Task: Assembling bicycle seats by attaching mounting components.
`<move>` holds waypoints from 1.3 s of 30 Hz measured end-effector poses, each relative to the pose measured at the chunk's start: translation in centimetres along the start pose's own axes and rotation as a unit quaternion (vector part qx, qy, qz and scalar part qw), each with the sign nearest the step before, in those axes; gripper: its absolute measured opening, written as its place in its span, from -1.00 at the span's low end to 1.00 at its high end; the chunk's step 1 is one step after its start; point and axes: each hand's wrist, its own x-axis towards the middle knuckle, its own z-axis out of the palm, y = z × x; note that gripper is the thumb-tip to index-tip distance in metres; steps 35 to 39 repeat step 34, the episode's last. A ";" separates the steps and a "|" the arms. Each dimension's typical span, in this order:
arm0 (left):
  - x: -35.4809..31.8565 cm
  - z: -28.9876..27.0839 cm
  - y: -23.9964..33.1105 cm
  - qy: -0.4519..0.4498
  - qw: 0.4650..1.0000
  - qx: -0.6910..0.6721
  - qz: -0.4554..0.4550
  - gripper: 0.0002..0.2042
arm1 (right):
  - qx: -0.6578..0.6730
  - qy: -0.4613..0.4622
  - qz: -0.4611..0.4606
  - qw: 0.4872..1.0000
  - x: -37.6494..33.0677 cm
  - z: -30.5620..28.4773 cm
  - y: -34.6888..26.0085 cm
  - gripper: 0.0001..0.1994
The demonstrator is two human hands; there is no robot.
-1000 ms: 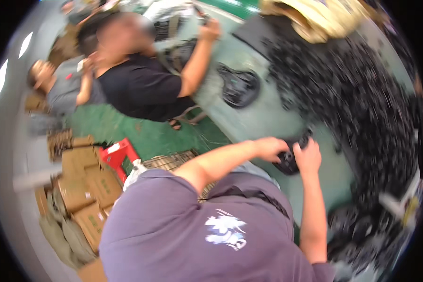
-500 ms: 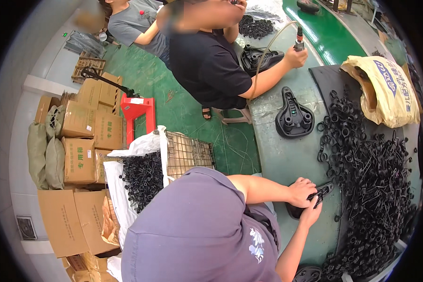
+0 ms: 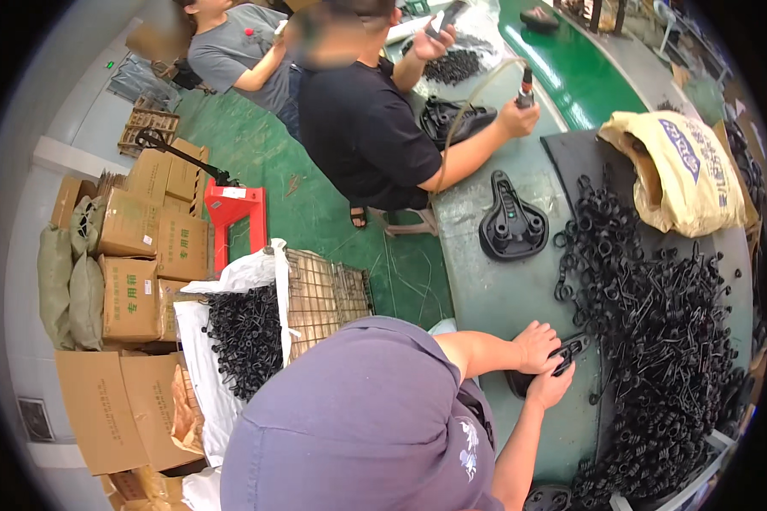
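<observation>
A black bicycle saddle [image 3: 579, 344], narrow at one end and wide at the other, lies on the green-grey worktable in front of me. My left hand [image 3: 537, 348] is closed over its far side, fingers bent on top. Gripping the near side is my right hand [image 3: 550, 386], its thumb toward the narrow end. Between them the hands hide most of the saddle, and any small part in the fingers cannot be made out. Right beside the saddle spreads a large pile of black rings, bent rods and coil springs [image 3: 656, 358].
Another saddle [image 3: 513, 217] lies upside down farther up the worktable [image 3: 477, 298]. A co-worker in black holds a hose-fed power tool [image 3: 527, 90] and a dark flat device [image 3: 448, 19]. A yellowish sack [image 3: 677, 175] stands by the pile. Left are a wire cage [image 3: 324, 289] and cartons [image 3: 128, 294].
The whole view has shifted slightly. Both my hands stay on the saddle, with small finger shifts. The co-worker's hand with the dark device now shows more fully.
</observation>
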 end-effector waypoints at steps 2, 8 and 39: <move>0.1 -1.1 0.6 -0.059 0.998 -0.021 -0.026 -0.55 | 0.024 -0.011 0.030 0.999 0.0 -0.2 0.8 -0.34; -1.7 -2.4 -5.4 -0.129 0.955 -0.178 -0.198 -0.42 | 0.243 -0.206 0.163 0.934 -2.2 -3.5 4.5 -0.26; -4.1 -12.6 -18.8 0.121 0.677 -0.472 -0.551 -0.54 | 0.172 -0.364 0.048 0.914 -4.1 8.4 -3.3 -0.34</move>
